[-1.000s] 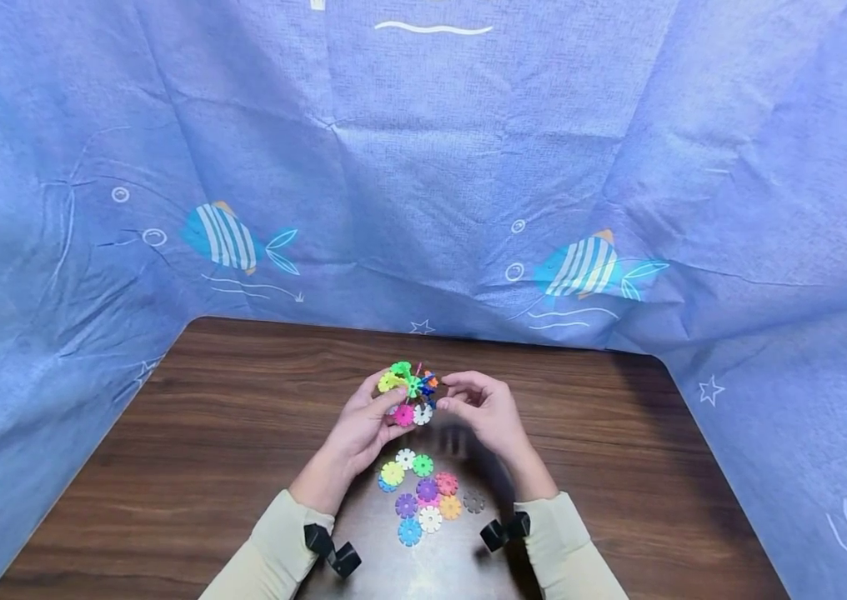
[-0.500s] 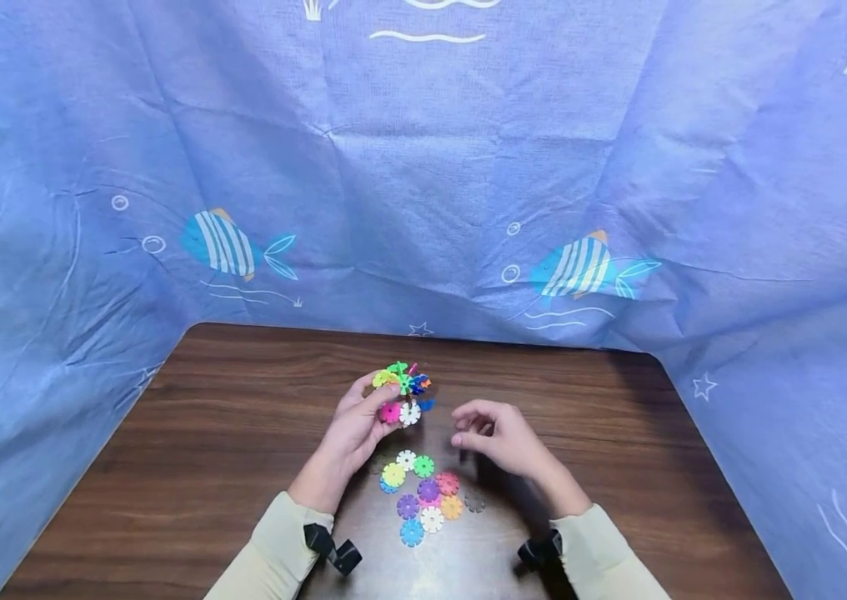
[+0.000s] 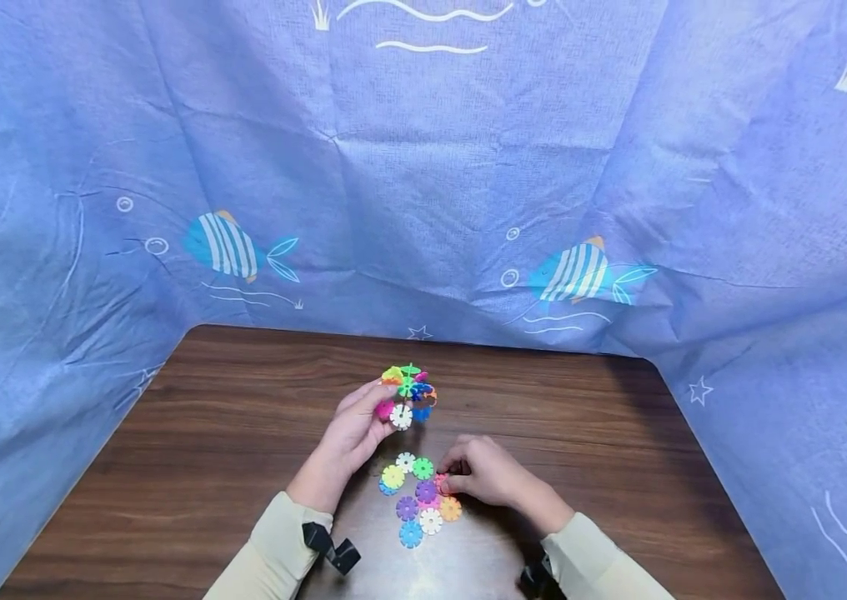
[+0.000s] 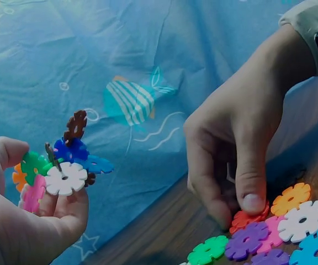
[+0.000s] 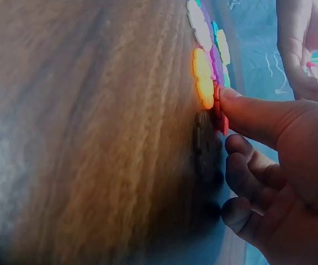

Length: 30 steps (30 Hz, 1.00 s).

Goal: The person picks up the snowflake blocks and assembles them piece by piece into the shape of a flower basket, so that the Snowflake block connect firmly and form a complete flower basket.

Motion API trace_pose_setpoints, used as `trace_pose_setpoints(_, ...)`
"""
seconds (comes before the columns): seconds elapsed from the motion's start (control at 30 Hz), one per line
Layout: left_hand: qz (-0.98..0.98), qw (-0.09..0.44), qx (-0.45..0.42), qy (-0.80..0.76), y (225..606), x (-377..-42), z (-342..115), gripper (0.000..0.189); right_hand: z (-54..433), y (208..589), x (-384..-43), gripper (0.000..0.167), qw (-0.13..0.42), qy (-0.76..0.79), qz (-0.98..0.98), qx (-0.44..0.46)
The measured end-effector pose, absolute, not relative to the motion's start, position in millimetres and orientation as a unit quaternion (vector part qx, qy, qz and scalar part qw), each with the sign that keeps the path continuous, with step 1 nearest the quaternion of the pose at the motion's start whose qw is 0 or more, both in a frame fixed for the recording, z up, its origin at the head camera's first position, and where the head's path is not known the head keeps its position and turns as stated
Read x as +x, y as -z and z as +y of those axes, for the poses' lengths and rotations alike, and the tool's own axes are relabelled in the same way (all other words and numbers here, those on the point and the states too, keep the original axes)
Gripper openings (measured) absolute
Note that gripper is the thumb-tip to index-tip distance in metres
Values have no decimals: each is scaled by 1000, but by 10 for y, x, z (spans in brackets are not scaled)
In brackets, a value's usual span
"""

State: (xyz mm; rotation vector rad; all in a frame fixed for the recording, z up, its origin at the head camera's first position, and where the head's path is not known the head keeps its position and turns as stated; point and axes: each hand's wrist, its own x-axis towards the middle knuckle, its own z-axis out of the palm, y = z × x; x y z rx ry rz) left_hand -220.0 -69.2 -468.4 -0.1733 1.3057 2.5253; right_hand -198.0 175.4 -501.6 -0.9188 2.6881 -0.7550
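Note:
My left hand (image 3: 353,427) holds up a cluster of interlocked plastic snowflake discs (image 4: 65,178), in green, pink, white, blue, brown and other colours, thumb on its near side. My right hand (image 3: 489,472) is down at the right of the loose discs on the table. Its thumb and fingers pinch a red snowflake disc (image 4: 248,218), which lies partly hidden beneath the thumb in the left wrist view. Right beside it are a purple disc (image 3: 426,492) and an orange disc (image 3: 450,509). A dark disc (image 5: 205,146) shows under the right hand in the right wrist view.
More loose discs lie close together on the brown wooden table (image 3: 243,467), among them a green disc (image 3: 423,468), a yellow disc (image 3: 393,477) and a blue disc (image 3: 411,534). A blue fish-patterned curtain (image 3: 408,208) hangs behind the table.
My right hand has left the cluster, moving down and toward me to the red disc in the loose group. The left hand keeps hold of the cluster, which has turned slightly.

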Motion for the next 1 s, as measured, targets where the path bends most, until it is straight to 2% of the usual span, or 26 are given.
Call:
trace_pose_setpoints(0.13, 471, 147, -72, -867, 4692, -2205, -674, 48, 1731, 5018, -2002, 9, 116, 265, 909, -301)
trace_pose_setpoints(0.57, 501, 144, -85, -849, 4726, -2223, -677, 48, 1779, 4995, -2111, 13, 160, 348, 880, -281)
trace_pose_setpoints(0.7, 486, 153, -74, -857, 4730, -2227, -675, 51, 1811, 4857, -2189, 10, 132, 418, 863, -251)
trace_pose_setpoints(1.0, 473, 159, -48, -865, 4706, -2221, -659, 52, 1778, 4561, -2393, 16, 9, 622, 765, -167)
